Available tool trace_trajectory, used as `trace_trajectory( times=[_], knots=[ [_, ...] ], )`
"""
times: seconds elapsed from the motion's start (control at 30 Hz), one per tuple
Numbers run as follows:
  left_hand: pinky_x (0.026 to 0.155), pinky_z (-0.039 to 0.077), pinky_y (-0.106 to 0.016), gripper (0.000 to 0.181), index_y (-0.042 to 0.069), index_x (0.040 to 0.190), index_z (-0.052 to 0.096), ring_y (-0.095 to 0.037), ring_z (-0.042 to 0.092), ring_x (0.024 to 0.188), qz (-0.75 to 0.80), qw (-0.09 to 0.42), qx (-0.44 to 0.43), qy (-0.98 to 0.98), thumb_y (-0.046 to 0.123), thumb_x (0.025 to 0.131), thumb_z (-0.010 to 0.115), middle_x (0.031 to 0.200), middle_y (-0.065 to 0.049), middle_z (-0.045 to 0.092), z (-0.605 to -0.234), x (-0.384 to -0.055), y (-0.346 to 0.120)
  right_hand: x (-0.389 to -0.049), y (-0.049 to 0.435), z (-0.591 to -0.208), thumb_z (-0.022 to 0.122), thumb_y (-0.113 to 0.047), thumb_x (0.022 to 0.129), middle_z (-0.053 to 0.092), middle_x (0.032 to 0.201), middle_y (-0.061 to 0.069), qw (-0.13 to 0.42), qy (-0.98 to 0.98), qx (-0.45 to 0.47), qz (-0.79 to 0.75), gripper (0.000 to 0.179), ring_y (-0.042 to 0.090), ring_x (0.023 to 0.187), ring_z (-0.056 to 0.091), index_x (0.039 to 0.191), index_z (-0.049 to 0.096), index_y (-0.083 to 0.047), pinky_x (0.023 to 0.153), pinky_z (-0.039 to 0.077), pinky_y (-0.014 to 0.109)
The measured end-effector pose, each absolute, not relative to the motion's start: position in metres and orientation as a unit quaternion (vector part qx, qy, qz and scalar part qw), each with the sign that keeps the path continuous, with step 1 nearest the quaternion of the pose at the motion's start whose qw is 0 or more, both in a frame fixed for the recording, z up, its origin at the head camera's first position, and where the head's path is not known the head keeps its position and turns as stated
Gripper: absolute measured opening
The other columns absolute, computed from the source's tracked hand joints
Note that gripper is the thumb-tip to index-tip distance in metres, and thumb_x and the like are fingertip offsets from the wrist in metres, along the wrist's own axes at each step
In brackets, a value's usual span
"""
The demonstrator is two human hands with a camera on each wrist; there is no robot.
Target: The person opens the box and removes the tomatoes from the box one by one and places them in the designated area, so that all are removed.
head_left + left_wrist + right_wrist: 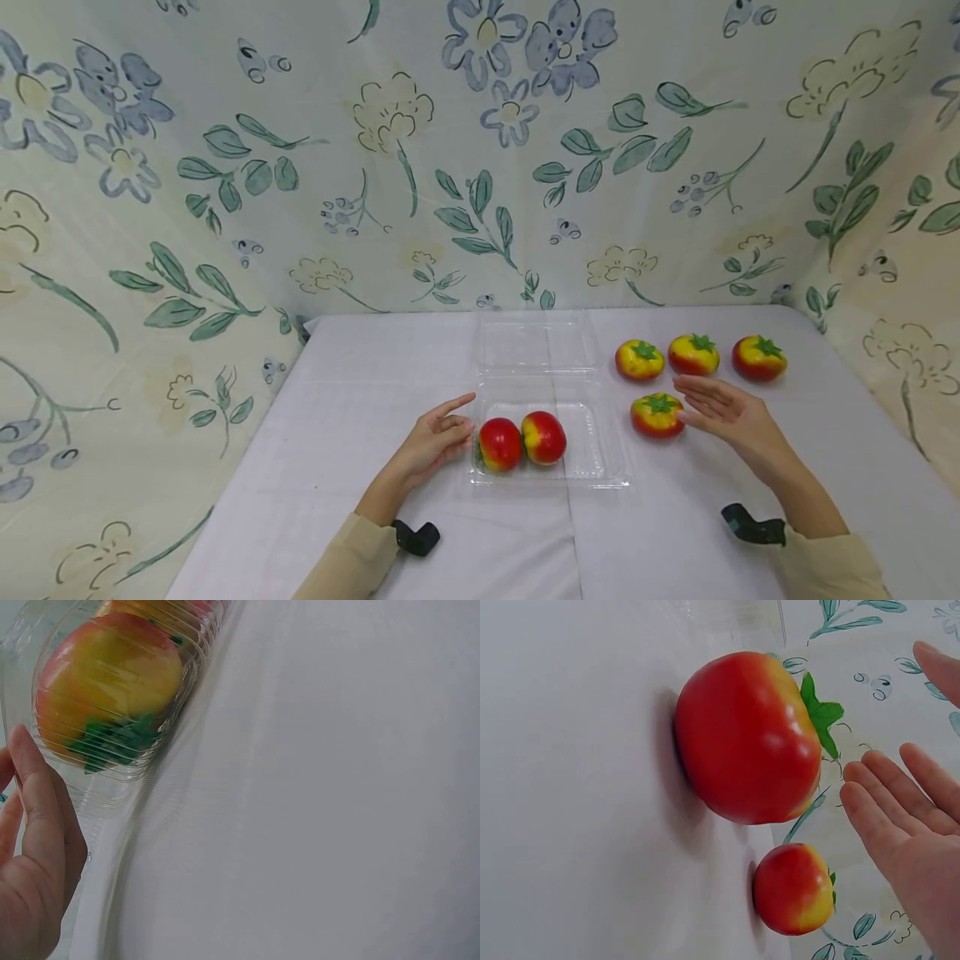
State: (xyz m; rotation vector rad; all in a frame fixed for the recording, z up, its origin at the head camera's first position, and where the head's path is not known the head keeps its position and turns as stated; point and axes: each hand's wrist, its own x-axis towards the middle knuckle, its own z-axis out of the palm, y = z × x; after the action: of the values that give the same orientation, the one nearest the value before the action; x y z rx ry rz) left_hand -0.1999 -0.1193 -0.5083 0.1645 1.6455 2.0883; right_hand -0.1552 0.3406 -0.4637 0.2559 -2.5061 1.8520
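Note:
A clear plastic clamshell box lies with its lid folded back, holding two red-and-yellow persimmon-like fruits, a left one and a right one, tipped on their sides. At the box's left edge is my left hand, index finger extended and the others loosely bent, with nothing in its grasp. My right hand is spread beside a similar fruit on the table, thumb near its right side. In the right wrist view, fingers and thumb stand apart, and that fruit shows its green leafy top.
Behind the right hand, three more such fruits form a row: left, middle and right. The open lid lies toward the back. A white cloth covers the table; a floral curtain rises behind.

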Motion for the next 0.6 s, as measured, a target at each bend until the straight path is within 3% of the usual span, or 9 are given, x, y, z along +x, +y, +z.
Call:
trace_trajectory(
  times=[0.2,0.6],
  knots=[
    [0.075,0.057,-0.020,0.060,0.005,0.153,0.037,-0.011,0.063,0.075,0.759,0.237,0.058,0.603,0.000,0.098,0.061,0.099,-0.006,0.062,-0.508,-0.201,-0.119,-0.150,0.328,-0.454,0.069,-0.009,0.095,0.058,0.136,0.001,0.026,-0.800,0.088,0.593,0.052,-0.005,0.117,0.055,0.141,0.049,0.003,0.089,0.049,0.014],
    [0.075,0.057,-0.021,0.061,0.004,0.153,0.037,-0.012,0.063,0.076,0.764,0.235,0.061,0.598,0.000,0.098,0.061,0.099,-0.006,0.062,-0.508,-0.200,-0.119,-0.142,0.300,-0.444,0.073,-0.006,0.091,0.062,0.131,0.012,0.069,-0.811,0.117,0.569,0.048,0.005,0.120,0.057,0.135,0.055,0.002,0.096,0.045,0.017]
  ],
)
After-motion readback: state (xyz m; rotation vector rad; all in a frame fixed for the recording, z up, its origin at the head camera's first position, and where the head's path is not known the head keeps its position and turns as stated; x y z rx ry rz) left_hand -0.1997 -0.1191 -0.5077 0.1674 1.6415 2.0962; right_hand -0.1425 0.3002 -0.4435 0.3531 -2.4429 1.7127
